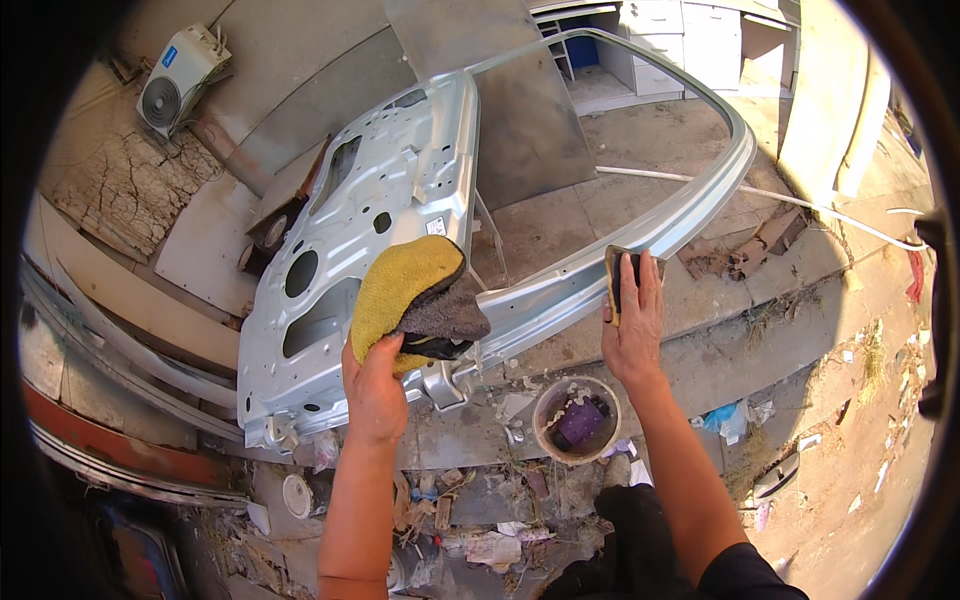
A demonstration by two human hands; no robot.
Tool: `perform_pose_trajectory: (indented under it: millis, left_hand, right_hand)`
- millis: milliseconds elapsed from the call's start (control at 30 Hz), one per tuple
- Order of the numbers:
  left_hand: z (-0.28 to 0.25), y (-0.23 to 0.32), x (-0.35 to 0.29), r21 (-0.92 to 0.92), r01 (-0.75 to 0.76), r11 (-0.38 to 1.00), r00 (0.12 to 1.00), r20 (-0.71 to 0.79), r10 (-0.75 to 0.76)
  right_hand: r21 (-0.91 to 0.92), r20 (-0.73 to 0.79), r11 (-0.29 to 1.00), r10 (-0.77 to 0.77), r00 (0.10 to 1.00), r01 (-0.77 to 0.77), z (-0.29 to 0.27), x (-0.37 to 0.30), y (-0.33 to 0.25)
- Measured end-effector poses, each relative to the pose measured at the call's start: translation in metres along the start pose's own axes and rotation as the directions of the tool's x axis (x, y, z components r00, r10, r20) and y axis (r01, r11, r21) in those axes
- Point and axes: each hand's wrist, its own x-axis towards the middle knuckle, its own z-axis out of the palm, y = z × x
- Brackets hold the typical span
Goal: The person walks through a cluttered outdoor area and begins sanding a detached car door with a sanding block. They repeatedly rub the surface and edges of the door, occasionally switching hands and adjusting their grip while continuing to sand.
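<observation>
A pale silver car door [400,200] stands propped in front of me, its inner panel with several cut-out holes at the left and its window frame reaching to the right. My left hand [378,395] grips a yellow and grey cloth [415,290] over the lower middle of the door. On the window frame's near rail, my right hand [636,325] presses a dark sanding pad [613,285] with a tan edge, fingers stretched along it and thumb hidden from sight. Below the door, between my arms, is a round bucket [541,420] with a purple object [580,420] inside.
Litter and wood scraps [440,510] cover the ground near my feet. Curved panels [120,340] lean at the left, below an air-conditioner unit [180,80]. A white pole [770,195] runs behind the door. White drawers [655,45] stand at the back.
</observation>
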Motion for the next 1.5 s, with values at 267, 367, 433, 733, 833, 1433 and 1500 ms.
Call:
perform_pose_trajectory:
  millis: [267,367,433,733,833,1433,1500]
  left_hand:
    - [-0.049,-0.025,0.085,0.444,0.028,0.896,0.978,0.171,-0.116]
    - [-0.07,-0.045,0.079,0.543,-0.137,0.829,0.966,0.259,-0.01]
    - [-0.046,-0.032,0.083,0.652,-0.189,0.735,0.95,0.311,-0.031]
    - [-0.017,-0.019,0.107,0.752,-0.374,0.542,0.902,0.431,0.025]
    - [-0.014,-0.015,0.114,0.727,-0.206,0.655,0.955,0.295,-0.027]
    - [0.027,0.05,0.149,0.288,-0.163,0.944,0.942,0.33,0.062]
    - [0.017,0.051,0.147,0.265,-0.114,0.957,0.931,0.365,0.009]
  right_hand:
    - [0.227,0.445,0.97,-0.182,0.877,0.087,0.047,-0.066,-0.101]
    - [0.101,0.513,0.97,-0.241,0.824,0.221,0.028,-0.041,-0.06]
    - [0.024,0.462,0.972,-0.218,0.86,0.233,0.015,-0.016,-0.028]
    - [0.089,0.567,0.995,-0.078,0.82,0.033,0.022,0.013,-0.114]
    - [0.095,0.584,0.989,-0.148,0.799,0.113,0.015,0.02,-0.114]
    - [-0.401,0.458,0.915,0.146,0.877,0.056,-0.017,0.078,-0.039]
    - [-0.332,0.457,0.943,0.144,0.878,0.018,0.0,0.068,-0.065]
